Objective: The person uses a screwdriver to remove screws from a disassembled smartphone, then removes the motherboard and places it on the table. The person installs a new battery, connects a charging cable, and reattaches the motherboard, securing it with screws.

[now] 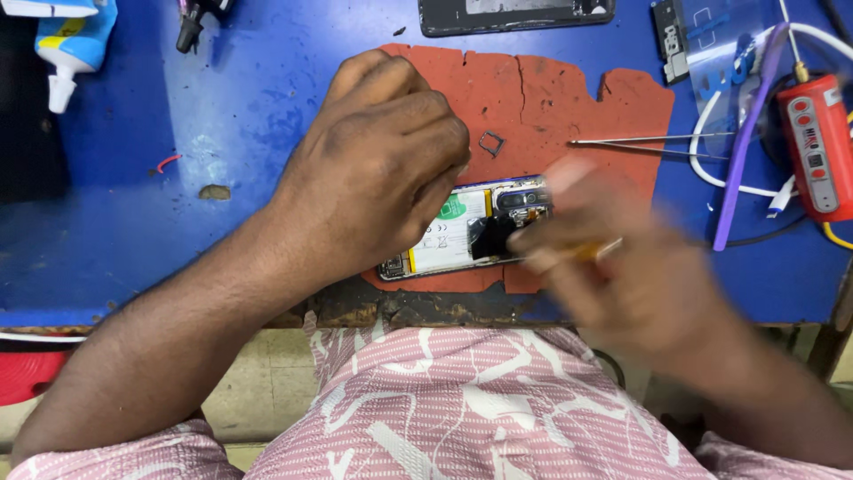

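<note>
**Opened phone under 2 hands on red mat**

The opened smartphone with its back cover off, white battery exposed (462, 233), lies flat on the cracked red rubber mat (569, 98), near the front edge of the scuffed blue work surface (133, 222). Its camera end points to the person's right.

The left hand (378, 164) rests over the phone's left portion, knuckles up, fingers curled downward onto the device and pressing on it. The fingertips are hidden beneath the hand, so the exact contact points cannot be told.

The right hand (613, 258) is motion-blurred. Its fingers are closed around a thin tool with a yellow-orange handle (582, 252), whose tip lies at the phone's dark camera area. The tool's kind cannot be told.

A small metal tray frame (491, 143) lies on the mat just beyond the left hand. A pair of slim metal tweezers (649, 142) lies across the mat's right edge. A red rectangular device with buttons (817, 147) sits at the far right among white and purple cables. A dark back cover panel (515, 15) lies at the far edge, and a white and blue squeeze bottle (71, 44) lies at the far left.
</note>
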